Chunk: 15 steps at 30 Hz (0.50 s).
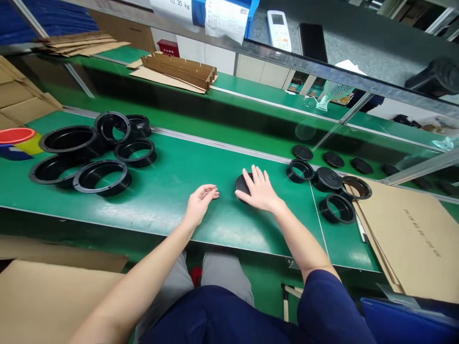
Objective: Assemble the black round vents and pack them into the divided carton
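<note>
Under grey shelf point(366, 52), green bench point(179, 167) | right hand point(258, 190) spread on black disc point(240, 182) | left hand point(199, 202) half-open, apart

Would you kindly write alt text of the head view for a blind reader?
A person's open right hand covers part of a round black piece on a green workbench, the half-curled left hand nearby. Wide black rings sit at left; smaller black parts and flat cardboard at right.

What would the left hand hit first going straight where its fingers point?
Left hand: likely the black disc under the right hand, or that hand's thumb; one view can't settle which comes first.
</note>
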{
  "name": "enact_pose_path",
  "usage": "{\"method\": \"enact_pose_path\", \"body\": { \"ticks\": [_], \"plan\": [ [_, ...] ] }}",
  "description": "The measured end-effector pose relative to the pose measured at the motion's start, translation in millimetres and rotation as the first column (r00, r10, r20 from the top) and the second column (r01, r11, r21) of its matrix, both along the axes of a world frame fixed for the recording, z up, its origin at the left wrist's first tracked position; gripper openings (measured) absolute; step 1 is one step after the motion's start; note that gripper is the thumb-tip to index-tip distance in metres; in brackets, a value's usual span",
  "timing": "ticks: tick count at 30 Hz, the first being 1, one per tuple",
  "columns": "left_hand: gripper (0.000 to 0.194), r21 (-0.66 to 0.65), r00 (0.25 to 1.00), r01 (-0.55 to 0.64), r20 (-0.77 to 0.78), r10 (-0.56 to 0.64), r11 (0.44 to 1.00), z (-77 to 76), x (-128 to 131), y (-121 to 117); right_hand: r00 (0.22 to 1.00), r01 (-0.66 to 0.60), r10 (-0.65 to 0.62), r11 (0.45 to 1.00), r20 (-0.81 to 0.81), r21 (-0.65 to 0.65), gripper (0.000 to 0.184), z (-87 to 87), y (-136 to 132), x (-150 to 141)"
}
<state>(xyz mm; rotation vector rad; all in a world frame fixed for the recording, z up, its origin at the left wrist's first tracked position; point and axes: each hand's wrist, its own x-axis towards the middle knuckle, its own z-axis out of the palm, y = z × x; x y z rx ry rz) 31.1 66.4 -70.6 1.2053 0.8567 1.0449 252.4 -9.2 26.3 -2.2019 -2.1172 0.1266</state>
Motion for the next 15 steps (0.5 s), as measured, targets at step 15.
{"method": "enact_pose_path", "body": {
  "ticks": [15],
  "plan": [
    [0.054,0.016,0.986,0.158,-0.066,-0.156,0.987,12.0,18,-12,0.794,0.516,-0.381,0.834,-0.474,0.195,0.079,-37.6,6,28]
  ]
}}
